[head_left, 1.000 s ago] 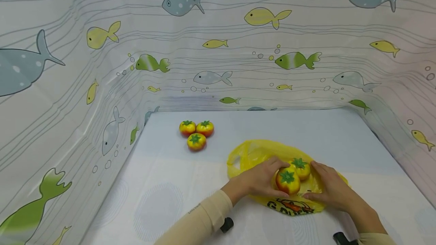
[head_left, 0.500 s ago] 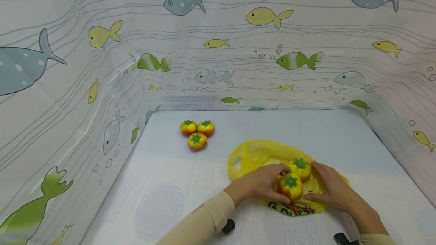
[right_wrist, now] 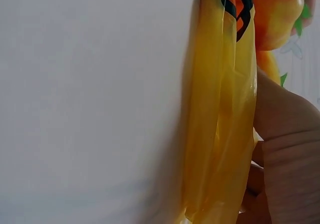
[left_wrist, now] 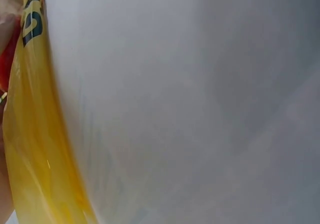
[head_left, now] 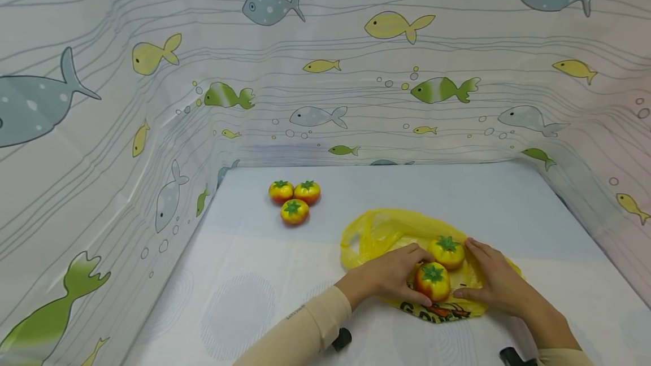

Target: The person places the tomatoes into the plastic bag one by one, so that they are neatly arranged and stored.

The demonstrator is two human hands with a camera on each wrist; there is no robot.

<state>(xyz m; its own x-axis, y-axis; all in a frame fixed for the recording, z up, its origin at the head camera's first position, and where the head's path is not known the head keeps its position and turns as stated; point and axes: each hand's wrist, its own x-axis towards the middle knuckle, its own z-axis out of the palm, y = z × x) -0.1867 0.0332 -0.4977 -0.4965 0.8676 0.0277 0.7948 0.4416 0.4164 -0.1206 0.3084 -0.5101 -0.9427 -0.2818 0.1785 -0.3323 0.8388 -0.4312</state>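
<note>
Toward the right of the table lies a yellow plastic bag (head_left: 386,225), spread flat with dark printed letters on its near edge. My left hand (head_left: 389,275) curls its fingers and thumb round the left side of a red-and-yellow toy tomato (head_left: 433,282) with green leaves. Just behind it, on the bag, sits a second toy tomato (head_left: 447,252). My right hand (head_left: 500,284) rests on the bag's right side, thumb and fingers spread apart beside the tomatoes. In the right wrist view, the yellow bag (right_wrist: 220,114) stands in a fold along that hand, partly hiding its fingers.
Three more toy tomatoes (head_left: 294,211) stand clustered at the back left of the white table (head_left: 244,264). A fish-patterned curtain (head_left: 325,89) encloses the back and sides. Black wrist-camera parts (head_left: 342,339) show under the forearms.
With my left hand, the front tomato has shifted slightly right and toward the near edge of the bag, apart from the rear one. My right hand has hardly moved.
</note>
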